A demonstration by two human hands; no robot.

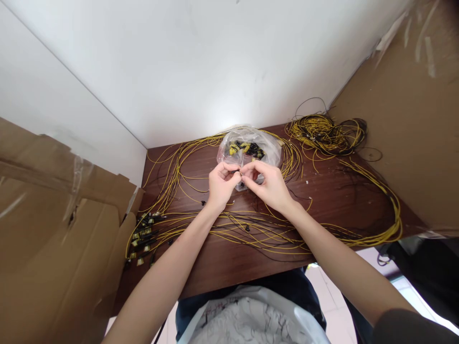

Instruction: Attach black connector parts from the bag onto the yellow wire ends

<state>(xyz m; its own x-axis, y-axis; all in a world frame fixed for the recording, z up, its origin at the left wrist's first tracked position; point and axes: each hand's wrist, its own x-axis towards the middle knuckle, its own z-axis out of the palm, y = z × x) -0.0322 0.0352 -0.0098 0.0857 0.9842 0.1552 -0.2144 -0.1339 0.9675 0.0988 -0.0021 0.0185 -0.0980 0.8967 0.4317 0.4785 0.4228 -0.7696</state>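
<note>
My left hand [221, 184] and my right hand [267, 184] meet over the middle of the table, fingertips nearly touching. Both are closed in a pinch. A thin black wire [234, 171] shows at the left fingertips, its end running toward the right hand's pinch. What exactly joins between the fingertips is too small to make out. Right behind the hands sits a clear plastic bag [270, 143] holding black and yellow small parts [247, 149].
Long yellow wires [175, 177] loop across the brown table [222, 267]. A tangled wire bundle [319, 134] lies back right. Wire ends with black and yellow connectors [143, 234] gather at left. Cardboard [53, 248] stands at both sides; a plastic bag [251, 320] covers my lap.
</note>
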